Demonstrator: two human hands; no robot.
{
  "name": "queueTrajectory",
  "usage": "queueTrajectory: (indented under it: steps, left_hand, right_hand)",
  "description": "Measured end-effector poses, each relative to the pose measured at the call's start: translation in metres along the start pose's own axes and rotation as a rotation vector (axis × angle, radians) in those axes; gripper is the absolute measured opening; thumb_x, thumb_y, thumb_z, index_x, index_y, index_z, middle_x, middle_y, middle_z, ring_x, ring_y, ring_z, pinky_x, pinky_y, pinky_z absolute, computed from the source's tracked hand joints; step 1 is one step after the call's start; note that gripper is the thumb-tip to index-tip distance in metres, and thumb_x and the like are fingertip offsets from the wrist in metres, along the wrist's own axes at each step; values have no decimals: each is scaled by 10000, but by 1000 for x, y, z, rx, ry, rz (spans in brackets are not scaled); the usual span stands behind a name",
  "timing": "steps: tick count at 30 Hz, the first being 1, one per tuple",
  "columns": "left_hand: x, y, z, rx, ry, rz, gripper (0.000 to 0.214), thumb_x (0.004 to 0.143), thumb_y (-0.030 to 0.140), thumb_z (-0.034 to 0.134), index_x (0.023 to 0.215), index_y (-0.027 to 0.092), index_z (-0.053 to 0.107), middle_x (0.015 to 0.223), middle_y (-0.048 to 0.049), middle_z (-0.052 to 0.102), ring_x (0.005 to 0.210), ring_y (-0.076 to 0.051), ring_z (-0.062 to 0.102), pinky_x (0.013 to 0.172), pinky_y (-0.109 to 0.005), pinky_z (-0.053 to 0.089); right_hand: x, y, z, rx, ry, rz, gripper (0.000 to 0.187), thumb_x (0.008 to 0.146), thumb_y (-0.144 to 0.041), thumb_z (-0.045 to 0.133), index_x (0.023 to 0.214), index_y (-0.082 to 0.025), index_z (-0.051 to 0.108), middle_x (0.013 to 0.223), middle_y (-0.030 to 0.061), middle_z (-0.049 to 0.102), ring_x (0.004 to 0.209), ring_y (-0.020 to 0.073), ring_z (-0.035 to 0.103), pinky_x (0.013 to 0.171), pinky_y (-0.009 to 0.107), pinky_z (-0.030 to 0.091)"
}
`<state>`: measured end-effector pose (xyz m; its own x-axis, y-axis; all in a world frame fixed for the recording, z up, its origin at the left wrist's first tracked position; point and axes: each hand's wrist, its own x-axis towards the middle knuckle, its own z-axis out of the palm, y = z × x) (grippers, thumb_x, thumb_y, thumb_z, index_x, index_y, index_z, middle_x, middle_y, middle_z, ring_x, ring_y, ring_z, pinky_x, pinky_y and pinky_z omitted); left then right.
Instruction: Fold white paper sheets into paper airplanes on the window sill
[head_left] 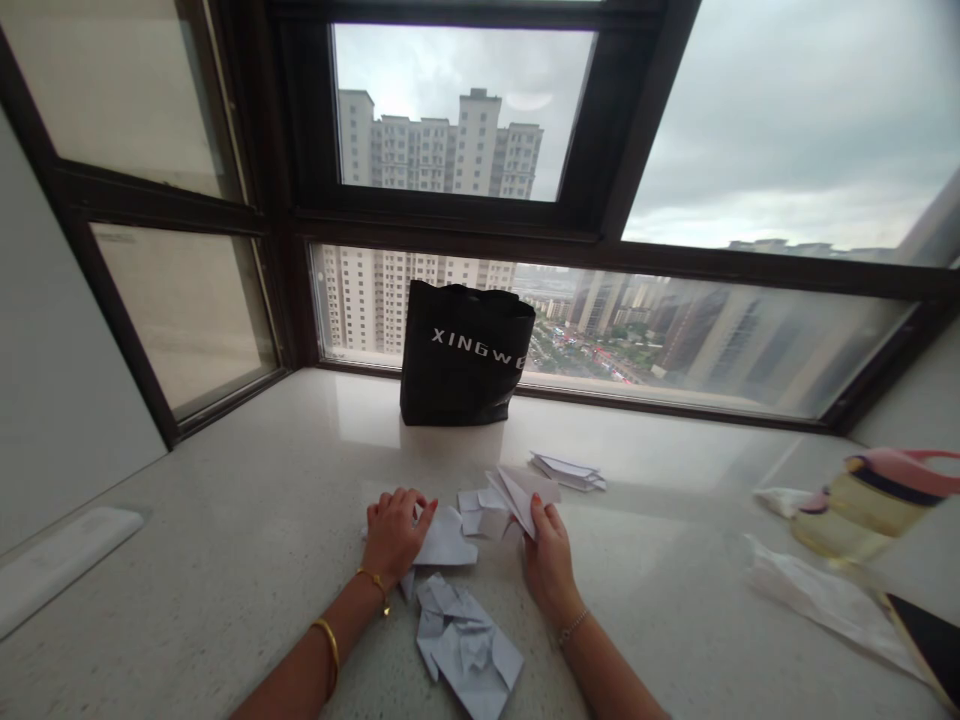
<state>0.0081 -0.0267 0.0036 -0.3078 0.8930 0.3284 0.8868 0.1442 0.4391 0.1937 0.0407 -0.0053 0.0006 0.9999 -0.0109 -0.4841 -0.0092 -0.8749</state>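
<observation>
Head cam's got the right hand (pixel 550 552) pinching a folded paper (pixel 516 498) that sticks out ahead and left of its fingers, long edge slanted, while the farther left hand (pixel 396 532) curls over another sheet (pixel 451 546), can't tell if gripping.

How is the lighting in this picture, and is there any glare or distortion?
Head view: daylight from the windows leaves the black bag backlit and dark; head view: pale glare lies on the glossy white sill, and shading on the folded paper in the right hand is soft; head view: the pink-lidded bottle near the right edge looks stretched.
</observation>
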Motion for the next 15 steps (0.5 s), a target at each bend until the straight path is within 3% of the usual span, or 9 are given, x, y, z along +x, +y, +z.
queueTrajectory:
  steps: [4, 9, 15]
  left_hand:
    - [-1, -1, 3, 53, -28, 46, 338, 802, 488, 430, 742, 202, 600, 845, -54, 586, 861, -236, 493, 779, -378, 315]
    - [-2, 0, 5, 43, -51, 88, 235, 766, 408, 515, 705, 198, 600, 859, -51, 578, 877, -237, 491, 791, -379, 319]
    - [1, -1, 1, -147, 137, 76, 267, 813, 418, 437, 737, 208, 583, 872, -40, 590, 888, -217, 509, 822, -379, 345]
  right_hand:
    - [6, 2, -8, -98, 12, -49, 246, 670, -421, 627, 785, -209, 580, 751, -41, 630, 689, 132, 558, 598, 208, 434]
    - [10, 3, -12, -253, -6, -141, 296, 686, -497, 584, 729, -206, 553, 622, -55, 561, 641, 137, 502, 580, 224, 401]
    - [13, 7, -18, -655, 76, -270, 301, 729, -463, 521, 565, -224, 441, 534, -44, 467, 549, 147, 437, 546, 261, 329]
